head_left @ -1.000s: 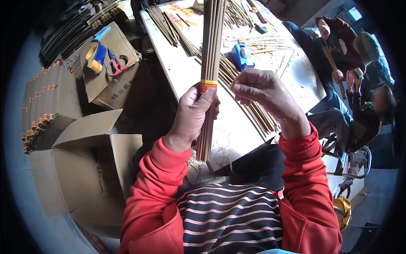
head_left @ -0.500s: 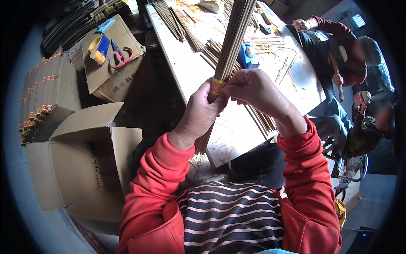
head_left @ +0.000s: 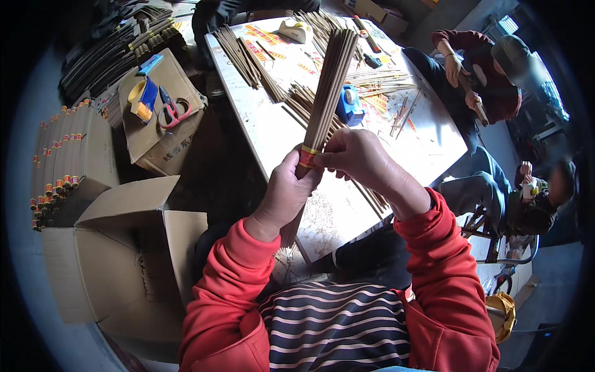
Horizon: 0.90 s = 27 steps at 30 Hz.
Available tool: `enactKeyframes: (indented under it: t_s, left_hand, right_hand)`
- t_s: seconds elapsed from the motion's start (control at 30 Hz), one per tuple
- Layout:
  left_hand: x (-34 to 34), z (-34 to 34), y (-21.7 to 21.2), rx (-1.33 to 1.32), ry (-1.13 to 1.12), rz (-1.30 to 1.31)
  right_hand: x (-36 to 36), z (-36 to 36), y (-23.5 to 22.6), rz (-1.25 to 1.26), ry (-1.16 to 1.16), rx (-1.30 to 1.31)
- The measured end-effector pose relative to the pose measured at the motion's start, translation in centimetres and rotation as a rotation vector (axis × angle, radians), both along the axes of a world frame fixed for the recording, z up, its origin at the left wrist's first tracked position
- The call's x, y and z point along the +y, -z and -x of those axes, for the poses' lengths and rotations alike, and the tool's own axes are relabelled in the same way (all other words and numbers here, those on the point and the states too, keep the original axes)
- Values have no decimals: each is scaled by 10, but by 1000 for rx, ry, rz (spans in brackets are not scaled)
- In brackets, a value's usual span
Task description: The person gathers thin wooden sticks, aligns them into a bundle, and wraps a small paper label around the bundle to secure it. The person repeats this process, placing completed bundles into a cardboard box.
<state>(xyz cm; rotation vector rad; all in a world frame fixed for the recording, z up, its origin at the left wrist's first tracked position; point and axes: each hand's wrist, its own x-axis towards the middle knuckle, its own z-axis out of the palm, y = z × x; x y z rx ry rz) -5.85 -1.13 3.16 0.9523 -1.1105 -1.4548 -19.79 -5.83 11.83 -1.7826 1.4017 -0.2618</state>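
A thick bundle of thin brown incense sticks [head_left: 329, 87] slants up and away over the table's near edge. Around its lower middle runs a red and yellow paper band [head_left: 307, 157]. My left hand [head_left: 286, 191] is closed round the bundle at the band, thumb lying along it. From the right, my right hand [head_left: 362, 159] has its thumb and fingertips pressed together on the band's right edge. Whether a loose end of the band sits in that pinch is hidden by the fingers. The bundle's lower end comes out below my left wrist.
Loose sticks, a blue tape dispenser [head_left: 351, 106] and a beige tape dispenser [head_left: 295, 30] lie on the white table [head_left: 248, 133]. Red-handled scissors [head_left: 173, 113] rest on a closed carton [head_left: 139, 136]. An open carton [head_left: 114, 266] stands at left, near banded bundles [head_left: 62, 152]. Two people sit at right.
The whole view has shifted, so table, bundle and hands appear lower. My grip on the bundle and band looks much the same. At right, a person's raised hand has come down.
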Motion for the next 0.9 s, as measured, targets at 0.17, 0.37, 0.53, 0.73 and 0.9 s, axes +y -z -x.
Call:
enactKeyframes:
  t_s: [0.17, 0.37, 0.53, 0.73, 0.9]
  left_hand:
    - [1, -1, 2, 174, 48, -51]
    - [1, -6, 1, 523, 198, -96]
    - [1, -8, 10, 678, 208, -182]
    - [-2, -12, 12, 758, 279, -205]
    - [-3, -13, 8, 883, 359, -239]
  right_hand:
    - [-8, 8, 11, -2, -80, -187]
    - [-12, 12, 30, 23, -113, -458]
    - [-18, 10, 46, -14, -175, -677]
    - [-20, 9, 50, -127, -169, -859]
    - [-18, 9, 55, -204, -153, -954]
